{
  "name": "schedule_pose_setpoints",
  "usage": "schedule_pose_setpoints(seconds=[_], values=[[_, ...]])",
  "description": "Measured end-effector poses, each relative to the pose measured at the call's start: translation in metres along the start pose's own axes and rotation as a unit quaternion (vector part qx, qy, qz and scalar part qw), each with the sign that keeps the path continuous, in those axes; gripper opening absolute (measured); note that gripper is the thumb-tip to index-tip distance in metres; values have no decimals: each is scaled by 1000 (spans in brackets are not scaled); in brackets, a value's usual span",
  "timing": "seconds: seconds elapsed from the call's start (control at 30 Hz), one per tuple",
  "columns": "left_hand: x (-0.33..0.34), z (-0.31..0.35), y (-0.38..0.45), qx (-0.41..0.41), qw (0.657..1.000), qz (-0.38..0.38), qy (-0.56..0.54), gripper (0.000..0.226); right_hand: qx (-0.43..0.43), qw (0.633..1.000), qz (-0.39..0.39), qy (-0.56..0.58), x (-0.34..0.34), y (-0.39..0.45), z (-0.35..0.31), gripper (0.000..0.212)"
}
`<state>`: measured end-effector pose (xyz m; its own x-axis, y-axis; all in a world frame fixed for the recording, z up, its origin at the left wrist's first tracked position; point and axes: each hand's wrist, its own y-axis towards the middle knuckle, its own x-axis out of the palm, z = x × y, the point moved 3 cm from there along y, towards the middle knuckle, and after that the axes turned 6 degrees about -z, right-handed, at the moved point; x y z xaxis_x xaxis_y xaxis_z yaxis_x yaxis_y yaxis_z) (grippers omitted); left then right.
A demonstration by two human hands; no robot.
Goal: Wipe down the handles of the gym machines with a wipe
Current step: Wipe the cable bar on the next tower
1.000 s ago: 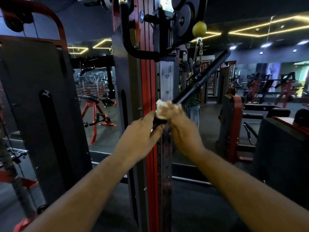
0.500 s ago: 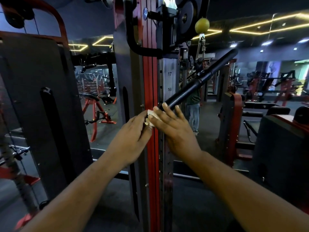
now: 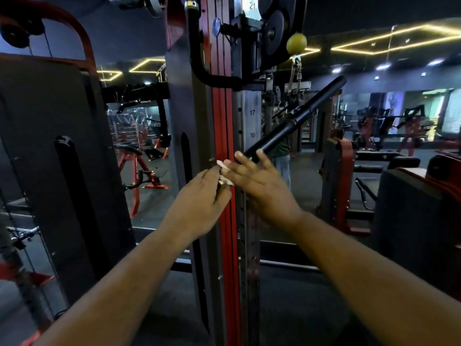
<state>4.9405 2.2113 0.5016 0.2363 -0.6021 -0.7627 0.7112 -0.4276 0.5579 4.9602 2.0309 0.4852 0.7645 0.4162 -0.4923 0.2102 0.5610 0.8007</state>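
1. While both hands meet in front of the red upright [image 3: 224, 136] of a cable machine, the white wipe [image 3: 224, 168] sits between them, mostly hidden, with only small bits showing.
2. The left hand [image 3: 199, 203] has its fingers curled toward the wipe and seems to pinch its lower edge.
3. The right hand [image 3: 259, 183] lies with straight, spread fingers over the wipe; its fingertips [image 3: 239, 154] reach the near, lower end of the black bar handle [image 3: 294, 118].
4. From the right hand the bar handle slants up and away to the right.
5. Above the hands a yellow ball [image 3: 296, 43] hangs on the cable by the pulley.
6. Just left of the right hand's fingertips, numbers 16 and 17 mark the steel strip [image 3: 252, 123].
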Motion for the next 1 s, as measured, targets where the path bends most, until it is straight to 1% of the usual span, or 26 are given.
schedule_pose_setpoints(seconds=[0.03, 0.07, 0.1, 0.13, 0.2, 0.27, 0.3, 0.37, 0.4, 0.43, 0.5, 0.57, 0.63, 0.7, 0.73, 0.77, 0.8, 0.83, 0.87, 0.9, 0.93, 0.97, 1.0], values=[[0, -1, 0, -4, 1000, -7, 8, 42, -3, 999, -2, -40, -4, -1, 15, 63], [0, -2, 0, -9, 1000, -14, 12, 46, 16, 997, -1, -79, -7, -1, 33, 61], [1, -2, 0, -14, 1000, -20, 10, 47, 57, 993, 4, -105, -11, -1, 53, 56], [1, -2, 0, -16, 1000, -24, 4, 48, 116, 986, 14, -116, -16, 1, 70, 52], [1, 0, 2, -9, 1000, -24, -4, 49, 246, 964, 40, -90, -22, 0, 91, 47], [2, 5, 2, 2, 1000, -18, -4, 50, 319, 944, 81, -11, -17, 4, 75, 43], [2, 7, 2, 6, 1000, -12, -4, 50, 341, 932, 107, 54, -11, 6, 55, 41], [2, 11, 2, 5, 1000, 7, -6, 51, 356, 903, 153, 186, 2, 5, 4, 37], [1, 11, 2, 7, 1000, 15, -7, 51, 346, 897, 168, 219, 9, 2, -20, 38], [0, 11, 2, 8, 1000, 21, -10, 51, 333, 898, 171, 231, 14, -1, -40, 42], [-4, 7, 2, 12, 1000, 22, -5, 51, 319, 905, 167, 226, 19, -4, -47, 50], [-6, 6, 2, 10, 1000, 14, 3, 52, 351, 900, 179, 187, 18, 3, -19, 45], [-6, 6, 1, 15, 1000, 4, 2, 54, 430, 864, 213, 153, 11, 13, 26, 38], [-4, 8, 2, 21, 1000, -1, -1, 54, 496, 832, 210, 130, -1, 18, 66, 39], [-2, 8, 3, 23, 1000, -2, -1, 54, 523, 816, 206, 137, -5, 19, 78, 41], [1, 9, 3, 22, 1000, -2, 0, 54, 543, 796, 216, 159, -6, 20, 82, 43], [4, 9, 4, 21, 1000, -2, 1, 54, 562, 767, 238, 195, -5, 22, 77, 43], [7, 10, 5, 20, 1000, -1, 3, 55, 575, 728, 274, 253, -1, 24, 65, 42], [8, 9, 6, 18, 1000, 4, 4, 55, 580, 676, 315, 329, 4, 25, 46, 38], [11, 8, 8, 14, 1000, 9, 0, 55, 580, 607, 349, 416, 12, 25, 26, 34], [12, 6, 10, 8, 1000, 16, -6, 56, 577, 533, 365, 500, 19, 24, 4, 31], [13, 4, 12, 1, 1000, 21, -12, 56, 570, 471, 358, 570, 26, 22, -19, 30], [13, 2, 13, -3, 1000, 24, -13, 56, 563, 428, 344, 618, 28, 19, -36, 29]])
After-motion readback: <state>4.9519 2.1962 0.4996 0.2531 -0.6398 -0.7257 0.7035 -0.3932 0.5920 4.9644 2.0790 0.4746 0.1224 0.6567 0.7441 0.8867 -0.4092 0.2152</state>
